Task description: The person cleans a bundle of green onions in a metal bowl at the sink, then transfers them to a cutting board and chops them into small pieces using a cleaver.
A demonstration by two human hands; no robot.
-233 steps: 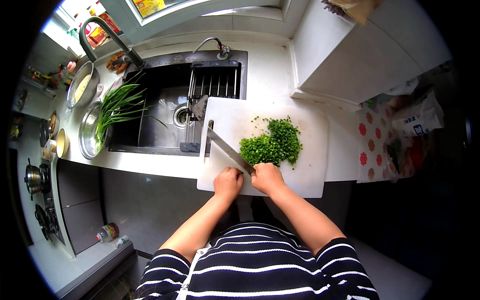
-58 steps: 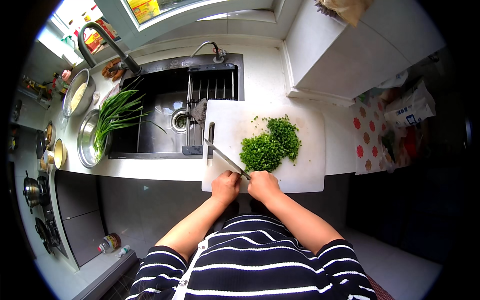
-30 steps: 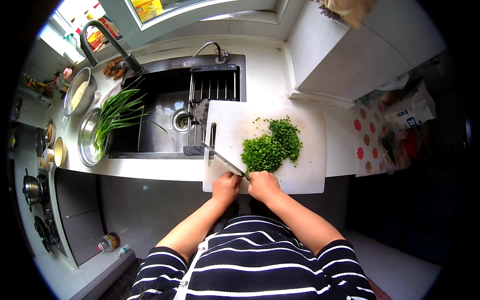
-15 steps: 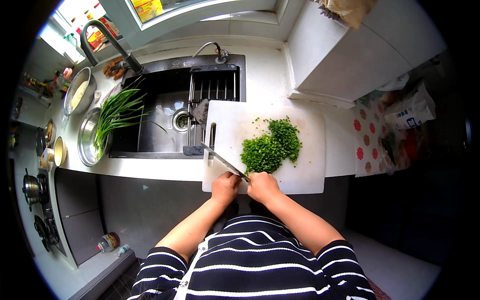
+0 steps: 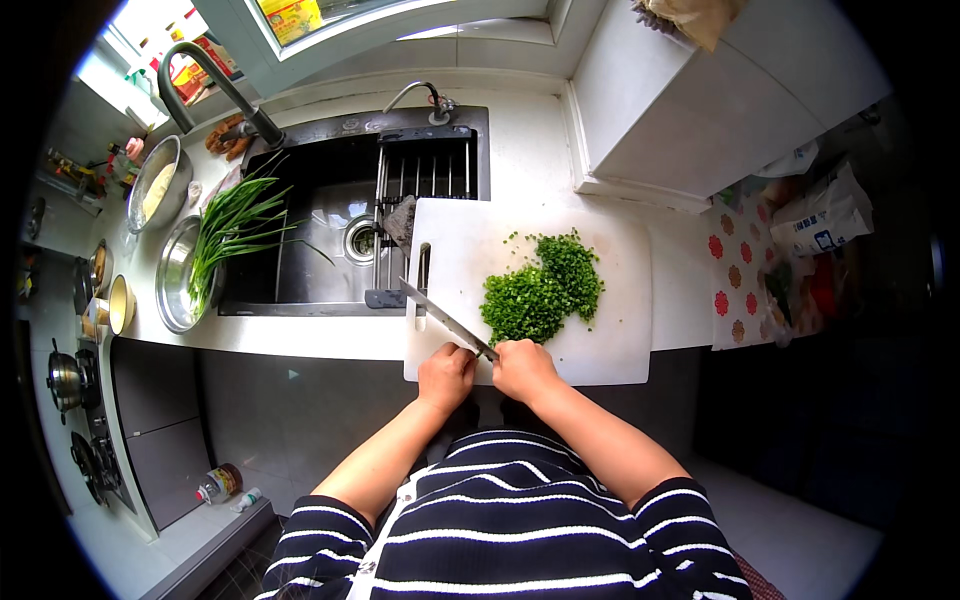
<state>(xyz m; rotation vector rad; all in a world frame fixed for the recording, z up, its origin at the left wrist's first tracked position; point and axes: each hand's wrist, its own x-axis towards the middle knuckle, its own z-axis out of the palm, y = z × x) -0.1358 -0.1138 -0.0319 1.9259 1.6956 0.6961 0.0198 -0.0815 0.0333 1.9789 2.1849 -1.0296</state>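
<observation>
A white cutting board (image 5: 610, 345) lies on the counter right of the sink, with a heap of finely chopped greens (image 5: 545, 290) in its middle. My right hand (image 5: 522, 368) is closed on the handle of a kitchen knife (image 5: 445, 320) at the board's front edge. The blade points up and left, away from the heap. My left hand (image 5: 447, 375) sits curled right beside it, touching the blade near the handle. Whether it grips the blade is hidden.
A dark sink (image 5: 320, 230) with a drying rack (image 5: 425, 175) and tall tap (image 5: 215, 85) lies left of the board. Long green leaves (image 5: 235, 225) rest in a steel bowl (image 5: 172, 285). Other bowls, a stove (image 5: 75, 400) and a white cabinet (image 5: 700, 110) surround it.
Both hands stay together at the board's front edge. The blade has tilted a little lower and more leftward than several seconds ago. The heap of greens is unchanged.
</observation>
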